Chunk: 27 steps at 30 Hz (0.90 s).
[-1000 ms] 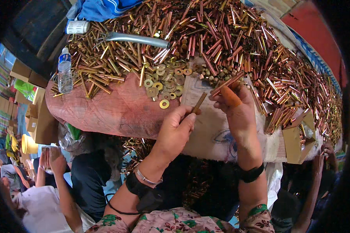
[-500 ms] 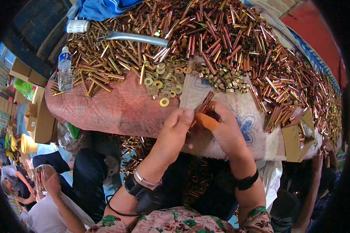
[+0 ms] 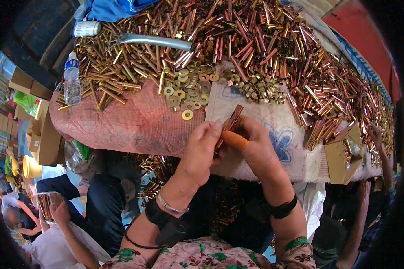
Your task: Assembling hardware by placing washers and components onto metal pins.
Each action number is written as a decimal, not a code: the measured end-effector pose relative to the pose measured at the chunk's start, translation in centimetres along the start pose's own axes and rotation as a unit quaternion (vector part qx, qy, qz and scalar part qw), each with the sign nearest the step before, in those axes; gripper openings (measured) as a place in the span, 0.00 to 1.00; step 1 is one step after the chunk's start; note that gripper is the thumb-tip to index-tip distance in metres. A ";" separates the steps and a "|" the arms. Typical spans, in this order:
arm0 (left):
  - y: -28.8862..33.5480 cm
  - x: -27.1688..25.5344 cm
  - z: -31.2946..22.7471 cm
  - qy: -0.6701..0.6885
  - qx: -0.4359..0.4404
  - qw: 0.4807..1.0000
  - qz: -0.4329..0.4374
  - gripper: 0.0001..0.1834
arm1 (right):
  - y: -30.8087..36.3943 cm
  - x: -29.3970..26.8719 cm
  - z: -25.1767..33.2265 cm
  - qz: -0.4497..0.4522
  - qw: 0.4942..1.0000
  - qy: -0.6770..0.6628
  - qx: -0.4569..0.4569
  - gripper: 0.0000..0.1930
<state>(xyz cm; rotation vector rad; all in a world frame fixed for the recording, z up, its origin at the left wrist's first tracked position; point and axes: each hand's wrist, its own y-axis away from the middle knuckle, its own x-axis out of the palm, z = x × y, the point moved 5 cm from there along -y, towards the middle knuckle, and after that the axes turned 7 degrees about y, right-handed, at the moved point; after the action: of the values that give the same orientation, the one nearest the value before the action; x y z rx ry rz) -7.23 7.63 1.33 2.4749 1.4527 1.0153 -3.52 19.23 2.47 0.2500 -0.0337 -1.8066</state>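
Note:
In the middle, over the near edge of the covered work surface, my left hand (image 3: pixel 198 150) and my right hand (image 3: pixel 258 145) meet around copper-coloured metal tubes (image 3: pixel 234 115). The tubes stick up at a slant between my fingers; their lower ends are hidden, and I cannot tell how many there are. Both hands are closed, with the thumbs pressed in. An orange wrap (image 3: pixel 234 140) covers my right thumb. Just beyond my hands lie a pile of brass-coloured washers (image 3: pixel 192 92) and a heap of small brass-coloured nuts or collars (image 3: pixel 258 85).
Heaps of copper-coloured tubes (image 3: pixel 256 31) spread across the back and right. At the left are longer rods (image 3: pixel 110 92), a plastic bottle (image 3: pixel 72 80), a white container (image 3: pixel 87 28) and a grey tube-handled tool (image 3: pixel 157 41). A cardboard box (image 3: pixel 342 157) stands right; co-workers sit at both sides.
The tubes in my hands have tilted a little more upright and shifted slightly left. A co-worker's hand at the right now reaches up near the box; the left co-worker's bundle has turned.

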 end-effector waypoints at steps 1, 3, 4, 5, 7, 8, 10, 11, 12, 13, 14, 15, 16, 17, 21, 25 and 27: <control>-0.1 0.0 0.1 0.007 -0.003 1.000 -0.016 0.16 | 0.1 0.0 -0.2 0.001 1.000 0.003 0.001 0.12; -0.2 0.0 0.1 0.002 0.011 1.000 -0.018 0.17 | 0.4 0.0 0.3 -0.010 0.998 -0.063 -0.003 0.12; -0.5 0.1 0.2 -0.010 0.028 1.000 -0.002 0.18 | 0.6 0.0 0.5 -0.015 0.995 -0.095 -0.004 0.12; -0.7 0.2 0.1 -0.023 0.046 0.999 0.014 0.18 | 0.6 -0.1 0.7 -0.024 0.996 -0.091 -0.003 0.11; -0.8 0.9 -0.4 -0.047 0.040 0.998 0.028 0.18 | 0.5 -0.5 1.0 -0.042 0.996 -0.081 -0.001 0.11; -0.9 1.1 -0.6 -0.058 0.038 0.997 0.032 0.18 | 0.4 -0.5 1.0 -0.052 0.993 -0.108 0.003 0.10; -1.0 1.7 -1.0 -0.039 0.092 0.994 0.053 0.18 | 0.1 -0.7 1.0 -0.070 0.984 -0.162 0.012 0.09; -1.1 2.1 -1.2 -0.028 0.118 0.990 0.067 0.19 | 0.1 -1.3 1.3 -0.086 0.986 -0.142 -0.002 0.09; -1.2 2.1 -1.4 -0.028 0.127 0.989 0.064 0.19 | 0.0 -2.1 1.5 -0.102 0.987 -0.121 -0.015 0.09; -1.4 2.0 -1.5 -0.028 0.136 0.988 0.060 0.20 | -0.1 -2.6 1.9 -0.118 0.988 -0.100 -0.029 0.09; -1.4 1.8 -1.6 -0.028 0.145 0.987 0.056 0.20 | -0.1 -3.0 2.9 -0.136 0.985 -0.061 -0.090 0.09; -1.4 1.5 -1.8 -0.007 0.154 0.987 0.037 0.20 | 0.1 -3.3 4.3 -0.154 0.976 -0.022 -0.151 0.09; -1.3 1.1 -1.9 0.013 0.162 0.987 0.017 0.20 | 0.4 -3.5 5.6 -0.171 0.962 0.017 -0.211 0.09; -1.1 0.6 -1.9 0.032 0.172 0.985 -0.004 0.20 | 0.7 -3.7 6.6 -0.222 0.940 0.116 -0.234 0.08; -1.7 1.0 -0.1 0.055 0.234 0.971 0.002 0.19 | -1.3 -1.8 0.7 -0.229 0.869 0.321 -0.298 0.09; -1.7 1.2 -0.4 -0.003 0.234 0.972 0.009 0.16 | -0.7 -2.1 0.9 -0.230 0.901 0.287 -0.230 0.09; -1.5 1.7 -0.7 -0.083 0.231 0.969 0.005 0.15 | -0.1 -1.9 0.9 -0.231 0.909 0.279 -0.206 0.09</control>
<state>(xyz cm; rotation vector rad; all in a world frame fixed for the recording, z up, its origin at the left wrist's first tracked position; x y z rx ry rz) -8.20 9.67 2.12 2.7873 1.7849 0.4904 -3.32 20.92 3.63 0.4920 0.8702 -2.0879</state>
